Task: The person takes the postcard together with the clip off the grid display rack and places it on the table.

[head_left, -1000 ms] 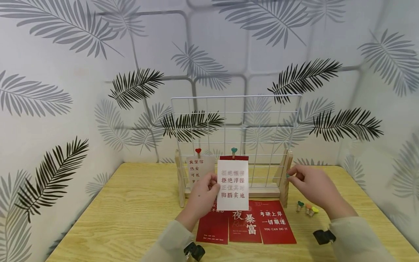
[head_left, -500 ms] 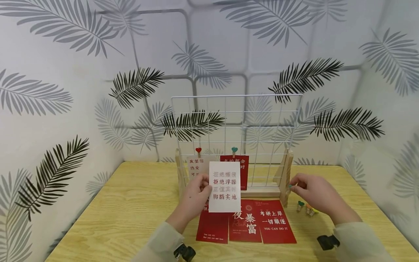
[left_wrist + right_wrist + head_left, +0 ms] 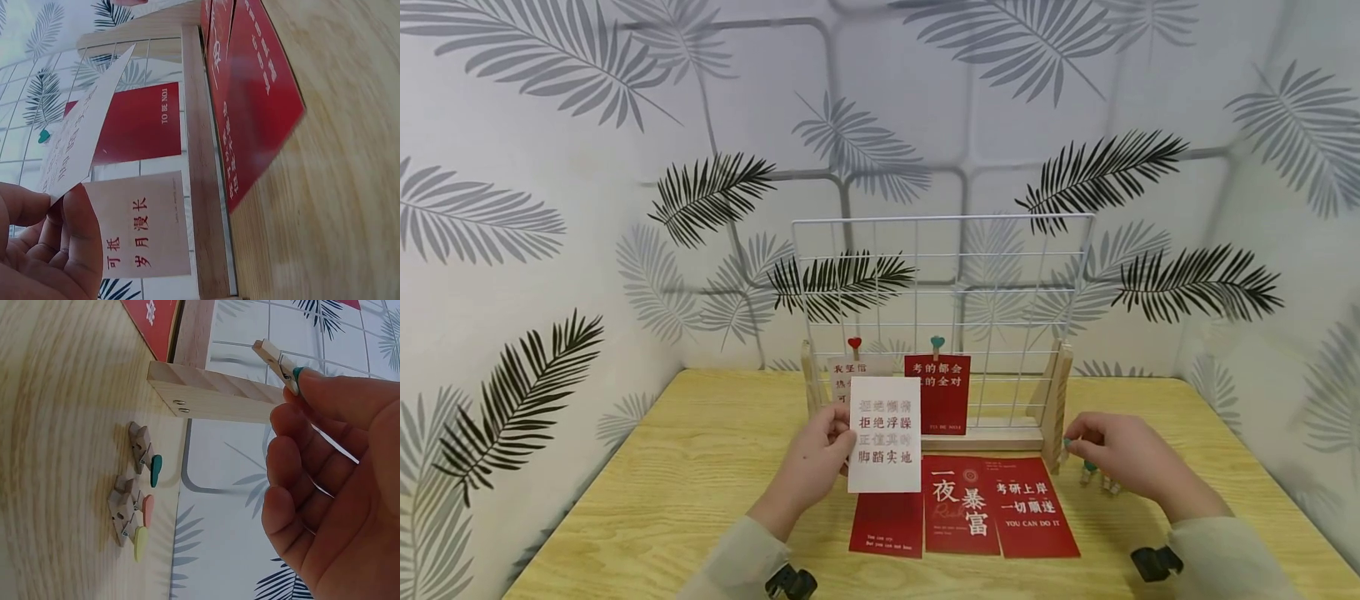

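Note:
My left hand pinches a white card with red characters by its left edge, holding it up in front of the wire grid rack. In the right wrist view, my right hand pinches a small wooden clothespin by its green heart end, beside the rack's right post. Two cards hang on the grid: a pale one under a red heart clothespin, partly hidden by the held card, and a red one under a teal heart clothespin.
Flat on the wooden table before the rack lie three red cards, the left one partly covered by the held card. Right of the rack are loose clothespins with green, orange-pink and yellow hearts. A leaf-patterned wall stands behind.
My left hand has carried the white card left and slightly down, uncovering the hanging red card. The right hand, still pinching its clothespin, has shifted a little right and down.

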A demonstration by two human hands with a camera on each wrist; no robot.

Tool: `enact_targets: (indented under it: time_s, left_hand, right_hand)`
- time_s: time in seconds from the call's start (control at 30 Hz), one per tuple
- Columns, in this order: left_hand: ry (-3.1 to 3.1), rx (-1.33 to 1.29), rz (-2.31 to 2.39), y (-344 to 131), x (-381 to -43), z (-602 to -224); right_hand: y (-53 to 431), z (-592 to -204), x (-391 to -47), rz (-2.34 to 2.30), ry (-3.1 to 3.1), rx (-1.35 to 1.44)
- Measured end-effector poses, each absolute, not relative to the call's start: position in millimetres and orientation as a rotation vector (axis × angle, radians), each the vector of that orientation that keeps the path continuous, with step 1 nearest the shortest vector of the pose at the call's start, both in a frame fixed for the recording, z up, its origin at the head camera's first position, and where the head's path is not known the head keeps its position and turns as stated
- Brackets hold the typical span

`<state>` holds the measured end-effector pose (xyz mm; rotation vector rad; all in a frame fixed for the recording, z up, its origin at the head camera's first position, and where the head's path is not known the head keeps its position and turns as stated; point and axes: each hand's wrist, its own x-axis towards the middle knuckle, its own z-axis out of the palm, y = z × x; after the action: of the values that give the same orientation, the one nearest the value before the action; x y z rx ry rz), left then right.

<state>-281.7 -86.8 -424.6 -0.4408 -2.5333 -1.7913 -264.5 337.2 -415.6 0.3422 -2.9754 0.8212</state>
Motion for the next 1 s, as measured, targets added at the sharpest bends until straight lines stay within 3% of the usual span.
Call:
enact_targets:
  time_s: [1.0]
  left_hand:
    - [-2.789, -0.193, -1.532, -161, -281, -449]
  right_hand:
    - [358, -439, -265, 0.800, -3.121, 0.282]
